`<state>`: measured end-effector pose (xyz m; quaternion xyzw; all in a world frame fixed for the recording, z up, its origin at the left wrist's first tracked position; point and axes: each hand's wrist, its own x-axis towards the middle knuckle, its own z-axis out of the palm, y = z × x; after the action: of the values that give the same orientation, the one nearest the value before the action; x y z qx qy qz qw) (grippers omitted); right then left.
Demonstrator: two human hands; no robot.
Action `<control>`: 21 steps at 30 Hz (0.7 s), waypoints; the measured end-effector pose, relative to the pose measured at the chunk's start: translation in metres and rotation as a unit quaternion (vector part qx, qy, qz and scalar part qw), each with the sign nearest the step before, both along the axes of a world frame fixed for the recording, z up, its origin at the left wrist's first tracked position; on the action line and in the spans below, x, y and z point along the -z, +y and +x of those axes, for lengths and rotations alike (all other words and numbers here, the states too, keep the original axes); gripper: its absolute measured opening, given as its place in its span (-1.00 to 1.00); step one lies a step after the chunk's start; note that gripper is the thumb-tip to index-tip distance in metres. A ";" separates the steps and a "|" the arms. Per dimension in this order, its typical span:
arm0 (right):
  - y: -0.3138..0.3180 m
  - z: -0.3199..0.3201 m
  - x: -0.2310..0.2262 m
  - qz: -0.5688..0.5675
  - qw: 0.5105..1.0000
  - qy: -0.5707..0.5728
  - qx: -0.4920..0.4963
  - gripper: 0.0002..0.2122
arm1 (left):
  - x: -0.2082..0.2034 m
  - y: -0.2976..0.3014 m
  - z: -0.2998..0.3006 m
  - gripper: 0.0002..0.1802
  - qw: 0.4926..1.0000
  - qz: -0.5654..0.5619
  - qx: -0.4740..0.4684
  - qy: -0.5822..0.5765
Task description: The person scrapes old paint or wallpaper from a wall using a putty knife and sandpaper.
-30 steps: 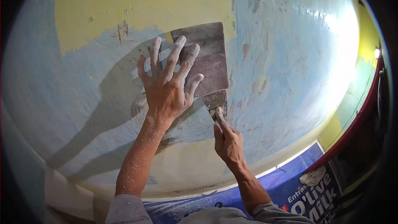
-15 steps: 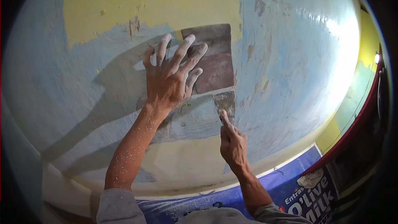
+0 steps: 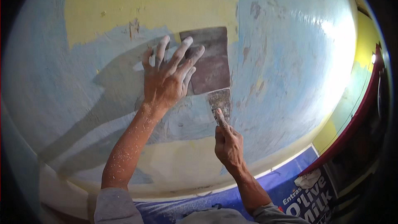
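A dark brown sheet that looks like sandpaper [image 3: 213, 68] lies against the patchy wall [image 3: 273, 103]. My left hand [image 3: 166, 76] is spread over the wall, its dusty fingers stretched out and overlapping the sheet's left side. Below the sheet, my right hand [image 3: 229, 141] is closed around a putty knife [image 3: 219, 99], whose handle is mostly covered by my fingers. One finger lies extended along the worn grey blade. The blade's wide edge meets the sheet's lower edge.
Yellow paint [image 3: 153, 4] shows above pale blue, scraped areas of the wall. A blue printed banner [image 3: 265, 186] hangs along the bottom. Dark red trim [image 3: 348, 141] curves at the right, and strong glare lights the wall nearby.
The putty knife and my right hand have shifted slightly left, bringing the blade under the sheet's lower right part. My left hand stays nearly in place. The view has turned a little.
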<state>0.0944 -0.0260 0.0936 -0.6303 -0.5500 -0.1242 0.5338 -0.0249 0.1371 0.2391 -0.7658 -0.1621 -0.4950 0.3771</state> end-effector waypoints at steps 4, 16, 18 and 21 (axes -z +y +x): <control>0.029 0.009 -0.036 0.042 0.996 -0.076 0.033 -0.42 | -0.001 -0.005 -0.007 -0.42 1.000 -0.014 0.006 0.007; 0.053 0.031 0.013 0.067 0.995 -0.069 0.009 -0.41 | 0.001 -0.008 0.000 -0.32 0.998 -0.030 -0.037 0.042; 0.043 0.021 -0.002 0.023 0.999 -0.029 -0.009 -0.41 | 0.001 -0.013 -0.004 -0.32 0.997 -0.041 -0.044 0.049; 0.035 0.018 -0.010 0.016 0.998 -0.060 0.005 -0.41 | -0.002 -0.018 -0.006 -0.33 0.997 -0.030 -0.048 0.045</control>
<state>0.1122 0.0093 0.1036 -0.6157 -0.5755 -0.1733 0.5096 -0.0306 0.1195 0.2409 -0.7897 -0.1964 -0.4367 0.3836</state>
